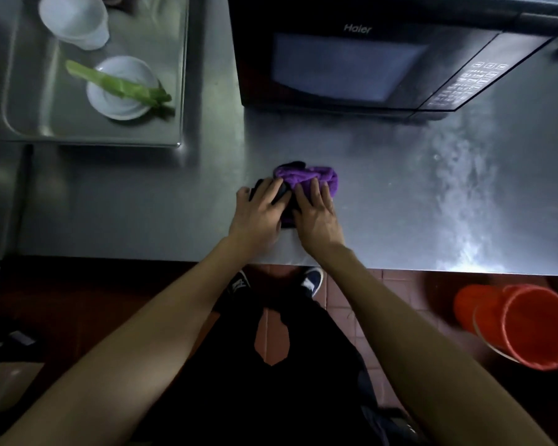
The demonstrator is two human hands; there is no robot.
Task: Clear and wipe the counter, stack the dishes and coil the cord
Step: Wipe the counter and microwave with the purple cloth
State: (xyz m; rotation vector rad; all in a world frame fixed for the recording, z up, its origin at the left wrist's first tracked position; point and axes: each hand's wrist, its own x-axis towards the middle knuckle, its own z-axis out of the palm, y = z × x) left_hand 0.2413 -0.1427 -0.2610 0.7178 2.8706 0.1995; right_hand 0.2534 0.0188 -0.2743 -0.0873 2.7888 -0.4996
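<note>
Both hands, left hand (261, 211) and right hand (314, 215), are pressing a purple cloth (308, 178) on the bench (400, 194), fingers spread flat; something dark, maybe the cord, is lying underneath.

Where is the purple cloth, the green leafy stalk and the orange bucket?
purple cloth (306, 178): head view, on its bunched top above the fingers.
green leafy stalk (110, 82): head view, on its pale middle over the white bowl.
orange bucket (484, 313): head view, on its outer wall.
</note>
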